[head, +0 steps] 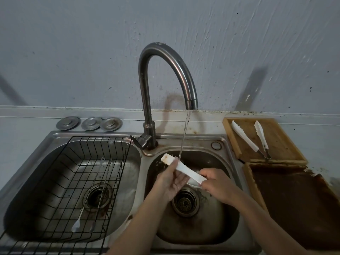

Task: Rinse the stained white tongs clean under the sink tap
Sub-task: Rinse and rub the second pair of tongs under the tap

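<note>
Over the right sink basin point(226, 223) I hold the white tongs point(185, 170), which slant from upper left to lower right. Brown stains show on their upper tip. My left hand point(171, 183) cups the tongs from below, thumb across the upper part. My right hand point(217, 183) grips their lower end. Water runs from the curved steel tap point(165, 57) in a thin stream point(184, 135) that lands on the tongs beside my left thumb.
A black wire rack point(60, 181) sits in the left basin with two long thin utensils in it. Three metal sink plugs point(90, 123) lie behind it. Right of the sink, a wooden board point(276, 142) carries another pair of white tongs point(244, 138); a dark stained board point(294, 203) lies nearer me.
</note>
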A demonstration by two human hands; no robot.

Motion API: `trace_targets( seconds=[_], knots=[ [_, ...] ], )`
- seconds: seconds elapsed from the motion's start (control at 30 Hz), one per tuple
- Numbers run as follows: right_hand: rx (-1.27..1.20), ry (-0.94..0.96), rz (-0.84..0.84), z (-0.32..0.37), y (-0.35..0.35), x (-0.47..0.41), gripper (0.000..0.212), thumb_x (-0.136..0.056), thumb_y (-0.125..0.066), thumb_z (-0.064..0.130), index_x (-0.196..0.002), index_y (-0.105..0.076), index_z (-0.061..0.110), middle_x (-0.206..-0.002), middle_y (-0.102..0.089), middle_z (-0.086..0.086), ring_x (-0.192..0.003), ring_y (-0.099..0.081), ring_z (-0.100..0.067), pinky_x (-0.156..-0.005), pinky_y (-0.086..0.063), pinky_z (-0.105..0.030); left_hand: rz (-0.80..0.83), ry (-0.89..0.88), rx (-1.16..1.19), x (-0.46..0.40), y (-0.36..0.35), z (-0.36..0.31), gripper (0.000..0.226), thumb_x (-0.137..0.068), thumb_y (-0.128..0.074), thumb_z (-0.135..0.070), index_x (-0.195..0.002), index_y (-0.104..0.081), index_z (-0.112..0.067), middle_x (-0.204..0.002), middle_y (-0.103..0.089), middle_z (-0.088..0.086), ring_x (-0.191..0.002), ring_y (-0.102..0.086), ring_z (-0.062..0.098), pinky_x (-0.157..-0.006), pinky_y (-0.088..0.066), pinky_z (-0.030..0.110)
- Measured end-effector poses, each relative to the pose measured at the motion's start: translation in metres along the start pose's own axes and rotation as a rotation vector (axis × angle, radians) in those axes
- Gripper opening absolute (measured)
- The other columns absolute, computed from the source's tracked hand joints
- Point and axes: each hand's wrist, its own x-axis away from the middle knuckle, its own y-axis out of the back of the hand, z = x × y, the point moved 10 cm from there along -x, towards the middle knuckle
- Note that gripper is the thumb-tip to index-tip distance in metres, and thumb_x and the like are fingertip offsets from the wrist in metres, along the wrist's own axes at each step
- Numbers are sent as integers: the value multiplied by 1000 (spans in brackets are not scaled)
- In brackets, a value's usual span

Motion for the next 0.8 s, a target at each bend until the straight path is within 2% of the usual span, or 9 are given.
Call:
trace_targets(
  seconds=[0.13, 0.23, 0.33, 0.43, 0.5, 0.57, 0.63, 0.7, 0.8],
  knots=[
    [-38, -29, 46, -16, 8, 10, 19, -81, -54, 2, -74, -62, 18, -58, -52, 4, -48, -45, -2, -48, -33, -17, 110, 25, -219, 7, -13, 6, 41, -72, -74, -5, -108, -58, 4, -82, -73, 17, -63, -72, 16, -64, -61, 28],
    [-95, -59, 30, -28, 14, 15, 22, -80, -53, 0, -93, -66, 11, -57, -50, 4, -41, -45, 1, -46, -34, -16, 119, 67, -145, 3, -14, 3, 39, -82, -66, -22, -108, -59, 5, -79, -74, 19, -68, -74, 20, -67, -62, 31],
    [-85, -59, 37, -34, 10, 15, 22, -79, -53, 0, -94, -67, 10, -61, -54, 4, -49, -47, -2, -49, -35, -18, 88, 116, -64, 2, -9, 3, 53, -94, -45, -44, -114, -57, 4, -90, -72, 22, -75, -73, 26, -69, -61, 36],
    [-82, -77, 72, -42, 6, 12, 22, -78, -53, 0, -95, -67, 6, -65, -56, -1, -51, -46, -5, -50, -35, -22, 60, 117, -42, 3, -6, 8, 42, -94, -50, -31, -117, -54, 4, -99, -69, 24, -81, -71, 28, -64, -61, 35],
    [-111, -109, 78, -50, 8, 11, 25, -77, -52, -3, -97, -66, 4, -58, -52, -1, -43, -44, -3, -46, -34, -21, 65, 103, -99, 4, -8, 13, 35, -88, -59, -11, -120, -53, 5, -99, -69, 23, -76, -73, 23, -59, -61, 27],
    [-163, -127, 86, -57, 8, 10, 27, -77, -50, -6, -97, -66, 4, -55, -48, -3, -36, -41, -3, -42, -32, -19, 78, 87, -118, 4, -11, 16, 35, -85, -61, -2, -119, -54, 4, -102, -68, 22, -78, -72, 21, -57, -60, 23],
    [-220, -139, 104, -60, 4, 9, 26, -78, -48, -7, -95, -65, 4, -55, -48, -4, -36, -39, -5, -41, -32, -18, 76, 62, -100, 3, -11, 11, 29, -88, -59, -8, -114, -56, 4, -98, -70, 21, -78, -72, 20, -58, -60, 25],
    [-347, -163, 139, -61, -1, 10, 21, -79, -45, -8, -86, -62, 1, -46, -45, 1, -36, -36, -7, -44, -32, -20, 51, 8, -73, 1, -8, -2, 25, -93, -52, -18, -103, -59, 3, -79, -74, 16, -71, -71, 20, -55, -60, 26],
    [-735, -192, 256, -64, -14, 11, 17, -77, -39, -7, -74, -53, 2, -41, -38, 2, -33, -30, -7, -41, -27, -18, -31, -102, -77, -3, 3, -26, 18, -95, -50, -14, -91, -61, -1, -69, -72, 12, -62, -71, 15, -52, -59, 25]
  ],
)
